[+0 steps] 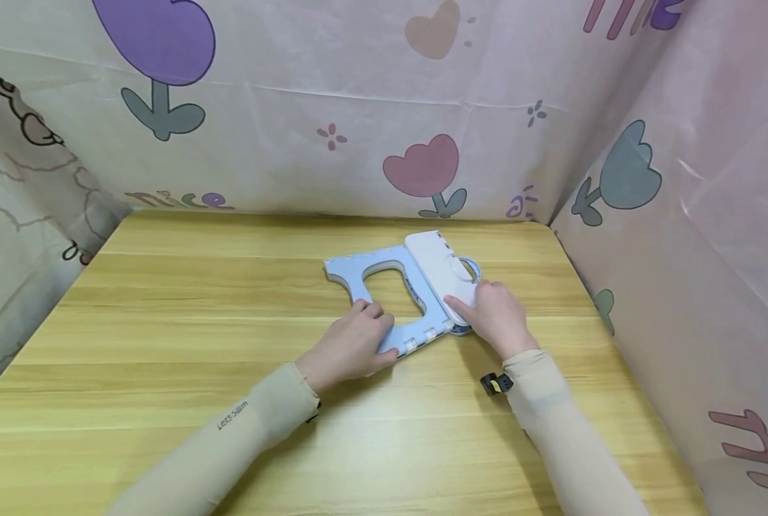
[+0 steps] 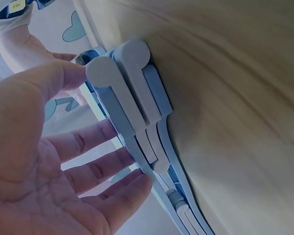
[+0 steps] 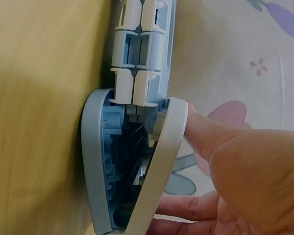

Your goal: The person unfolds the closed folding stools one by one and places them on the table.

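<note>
A blue-and-white plastic folding step stool lies folded on the table, its blue leg panel (image 1: 409, 269) framing a large opening. My left hand (image 1: 351, 340) grips the near leg end of that panel. In the left wrist view, its thumb is at a rounded white foot (image 2: 130, 56) and its fingers lie along the blue face. On the stool's right side, my right hand (image 1: 501, 315) holds the white panel (image 1: 432, 265), thumb on top. The right wrist view shows this white panel (image 3: 161, 166) tilted from the blue panel (image 3: 95, 161), leaving a wedge-shaped gap with ribs inside.
The wooden table (image 1: 196, 322) extends around the stool. Behind it hangs a patterned curtain (image 1: 280, 158), and more of the same cloth (image 1: 700, 265) borders the right side. A small black device (image 1: 496, 383) sits at my right wrist.
</note>
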The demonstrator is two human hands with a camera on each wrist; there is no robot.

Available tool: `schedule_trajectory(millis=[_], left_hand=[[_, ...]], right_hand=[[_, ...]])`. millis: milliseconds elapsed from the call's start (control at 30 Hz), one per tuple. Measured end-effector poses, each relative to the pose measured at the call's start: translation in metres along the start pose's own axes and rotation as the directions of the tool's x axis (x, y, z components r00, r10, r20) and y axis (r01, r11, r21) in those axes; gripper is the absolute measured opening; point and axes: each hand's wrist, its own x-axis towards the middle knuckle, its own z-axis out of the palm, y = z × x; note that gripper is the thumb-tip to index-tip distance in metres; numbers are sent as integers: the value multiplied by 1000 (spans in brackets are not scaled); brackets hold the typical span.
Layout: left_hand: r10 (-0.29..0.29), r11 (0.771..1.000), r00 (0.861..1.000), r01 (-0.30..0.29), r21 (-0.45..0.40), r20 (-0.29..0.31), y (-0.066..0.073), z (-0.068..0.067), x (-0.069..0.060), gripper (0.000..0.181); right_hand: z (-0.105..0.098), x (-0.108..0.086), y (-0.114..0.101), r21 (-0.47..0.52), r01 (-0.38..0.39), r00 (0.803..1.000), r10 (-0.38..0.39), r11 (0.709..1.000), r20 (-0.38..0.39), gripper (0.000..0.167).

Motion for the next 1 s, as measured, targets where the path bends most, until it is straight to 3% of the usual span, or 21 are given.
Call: schedule_trajectory(millis=[267,400,667,1000], left_hand=[[-20,1000,1000,20,-18,6,-16,-8,-15,44],[-24,999,1000,24,-24,6,-23,-11,-22,44],[-54,998,998,54,-18,27,-35,-20,-35,46],[-71,997,997,70,13,13,-45,-23,-47,41]], right_hand=[[2,-4,-12,104,24,1000,-25,994,6,62],[4,-8,-16,165,45,999,-46,985,3,63],[6,-14,-29,202,96,995,-99,975,3,66],[11,-19,-42,243,138,990,-142,960,-1,64]])
